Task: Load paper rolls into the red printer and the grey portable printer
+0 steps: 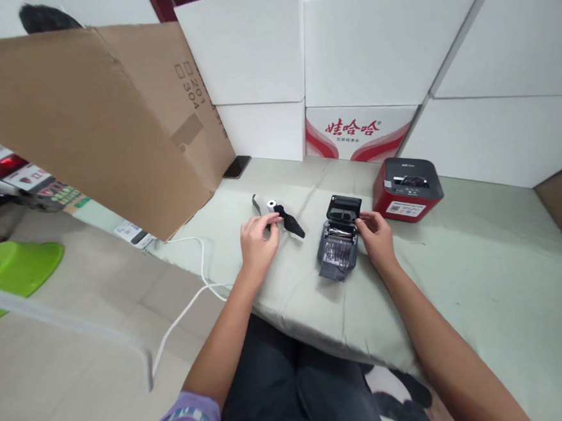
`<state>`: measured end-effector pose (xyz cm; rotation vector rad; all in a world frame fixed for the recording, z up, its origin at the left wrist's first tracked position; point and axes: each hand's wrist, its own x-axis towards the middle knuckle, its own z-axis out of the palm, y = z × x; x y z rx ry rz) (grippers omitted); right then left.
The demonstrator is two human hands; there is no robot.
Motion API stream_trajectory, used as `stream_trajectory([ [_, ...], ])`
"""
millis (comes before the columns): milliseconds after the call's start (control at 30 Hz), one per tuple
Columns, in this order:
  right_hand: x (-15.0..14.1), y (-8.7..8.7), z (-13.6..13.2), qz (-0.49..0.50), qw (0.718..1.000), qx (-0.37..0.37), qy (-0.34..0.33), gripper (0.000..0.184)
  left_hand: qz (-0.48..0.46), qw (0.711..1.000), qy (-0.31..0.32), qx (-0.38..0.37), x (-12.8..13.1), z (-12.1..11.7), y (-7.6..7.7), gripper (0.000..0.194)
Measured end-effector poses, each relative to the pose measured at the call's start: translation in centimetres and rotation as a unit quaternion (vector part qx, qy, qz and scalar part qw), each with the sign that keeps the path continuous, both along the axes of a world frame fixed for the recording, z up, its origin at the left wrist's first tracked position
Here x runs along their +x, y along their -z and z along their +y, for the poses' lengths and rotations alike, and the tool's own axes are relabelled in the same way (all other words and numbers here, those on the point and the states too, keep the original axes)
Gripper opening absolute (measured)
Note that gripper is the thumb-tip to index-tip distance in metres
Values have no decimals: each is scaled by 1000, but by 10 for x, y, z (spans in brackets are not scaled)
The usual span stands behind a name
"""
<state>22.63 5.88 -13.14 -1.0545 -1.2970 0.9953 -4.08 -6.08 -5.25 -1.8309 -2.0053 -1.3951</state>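
My left hand (260, 236) is closed, thumb and fingers pinched at the near end of a crumpled black strip (292, 223). Just behind those fingertips sits a small white roll (272, 205), and a thin dark curled piece (256, 202) lies to its left. With its thumb and fingers, my right hand (376, 238) grips the right side of a small dark label printer (327, 239) near the hinge. The printer's lid (344, 207) is raised and tipped back. A shiny dark strip (336, 259) lies across its inside and hangs over the front edge.
A red and black box-shaped device (399, 203) stands behind my right hand. White cartons (359, 49) wall the back, and a brown cardboard sheet (100, 114) leans at left. A dark phone (237, 167) lies beside it. A white cable (203, 263) hangs over the table's edge near a green stool (21, 269).
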Motion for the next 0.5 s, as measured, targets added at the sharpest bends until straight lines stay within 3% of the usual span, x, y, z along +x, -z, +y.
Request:
stream_trajectory([
  [100, 0, 1, 0, -5, 1000, 1, 4, 35, 39, 998, 35, -29, 6, 8, -8, 23],
  [200, 0, 1, 2, -11, 1000, 3, 7, 36, 105, 977, 149, -110, 27, 30, -20, 21],
  [367, 1, 0, 3, -2, 1000, -6, 12, 39, 252, 887, 288, -258, 72, 84, -35, 23],
  [433, 2, 0, 3, -2, 1000, -8, 10, 39, 301, 851, 312, -296, 85, 99, -38, 20],
  [500, 2, 0, 3, -5, 1000, -7, 9, 38, 331, 836, 308, -311, 93, 105, -39, 19],
])
